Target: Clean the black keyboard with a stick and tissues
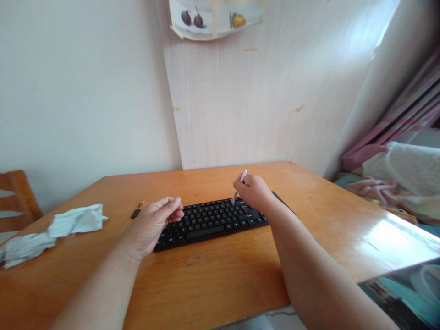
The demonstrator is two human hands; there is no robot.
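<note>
A black keyboard [209, 220] lies on the wooden table, slightly angled. My right hand [254, 190] is closed round a small brush with a white handle [244, 175]. The brush points down, and its pale tip is at the keys in the keyboard's upper right part. My left hand [161, 217] is at the keyboard's left end and covers some of it. Its fingers are curled with the thumb against them, and nothing shows between them. Whether it touches the keyboard I cannot tell.
White crumpled cloths [77, 221] lie on the table [206, 284] at the left. Beyond my left hand are a small black object [135, 213] and a thin pale rod. A wooden chair [22, 195] stands at far left. Behind the table rises a wall panel [233, 114].
</note>
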